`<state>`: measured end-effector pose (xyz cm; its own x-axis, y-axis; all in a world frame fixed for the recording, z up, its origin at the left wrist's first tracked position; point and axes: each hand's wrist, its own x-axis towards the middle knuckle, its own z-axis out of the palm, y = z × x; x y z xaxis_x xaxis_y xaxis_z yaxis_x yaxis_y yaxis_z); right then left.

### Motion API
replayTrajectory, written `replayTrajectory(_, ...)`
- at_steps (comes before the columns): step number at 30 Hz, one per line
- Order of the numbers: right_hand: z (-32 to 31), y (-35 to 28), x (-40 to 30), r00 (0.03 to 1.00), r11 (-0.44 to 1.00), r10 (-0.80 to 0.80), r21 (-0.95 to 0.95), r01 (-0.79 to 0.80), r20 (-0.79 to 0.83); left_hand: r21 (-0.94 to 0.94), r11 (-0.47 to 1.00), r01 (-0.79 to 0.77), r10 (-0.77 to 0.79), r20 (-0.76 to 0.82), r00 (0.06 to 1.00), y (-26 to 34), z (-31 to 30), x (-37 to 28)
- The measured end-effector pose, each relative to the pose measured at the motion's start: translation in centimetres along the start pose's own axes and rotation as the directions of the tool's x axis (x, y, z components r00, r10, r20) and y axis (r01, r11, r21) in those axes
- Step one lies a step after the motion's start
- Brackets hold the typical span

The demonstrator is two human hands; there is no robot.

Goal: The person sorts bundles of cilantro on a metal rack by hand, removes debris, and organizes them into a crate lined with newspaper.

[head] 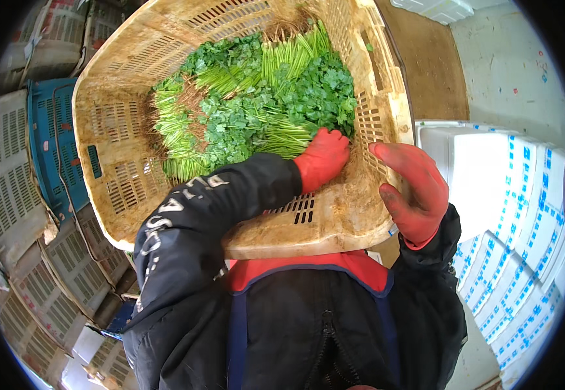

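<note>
My left hand (324, 158), in a red glove, reaches into a yellowed, stained plastic crate (306, 243). Its fingers curl down beside the stem ends of a bunch of leafy greens (285, 136), which look like coriander or celery. Whether they grip the bunch is hidden. By the crate's right wall is my right hand (416, 187), also red-gloved, with thumb and fingers apart and nothing between them. Several more bunches lie in the crate, with green leaves (316, 87), pale stems (294, 53) and brown roots (289, 24) pointing different ways.
White foam boxes (526, 195) with blue-printed tape are stacked on the right. Left of the crate stand a blue slatted crate (53, 146) and several grey slatted crates (6, 156). A brown board (433, 63) lies beyond the right rim, beside a pale surface (507, 73).
</note>
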<state>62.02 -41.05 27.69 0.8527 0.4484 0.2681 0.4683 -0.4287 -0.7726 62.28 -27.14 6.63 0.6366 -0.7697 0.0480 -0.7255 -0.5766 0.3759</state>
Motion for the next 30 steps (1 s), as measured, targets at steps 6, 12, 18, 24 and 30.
replayTrajectory(6,0.1,0.4,-0.1,1.0,0.999,-0.015,0.045,0.015,0.008,0.026,0.999,0.023,-0.017,-0.195,0.981,0.3,-1.6,-2.5)
replayTrajectory(12,-0.1,0.7,0.0,0.998,0.996,-0.063,0.06,0.063,-0.007,-0.011,0.995,-0.096,0.096,-0.017,0.995,-0.7,-4.8,-4.7)
replayTrajectory(18,-0.2,0.8,0.1,0.997,0.993,-0.083,0.08,0.082,0.002,-0.041,0.99,-0.135,0.129,-0.136,0.982,-1.4,-8.7,-7.5)
replayTrajectory(24,-0.2,0.8,-0.1,0.998,0.995,-0.068,0.073,0.068,-0.001,-0.079,0.979,-0.187,0.175,-0.142,0.974,-2.7,-10.0,-9.8)
replayTrajectory(30,-0.1,0.7,-0.1,0.999,0.995,-0.04,0.094,0.04,0.004,-0.161,0.972,-0.168,0.143,-0.159,0.977,-2.6,-6.9,-4.8)
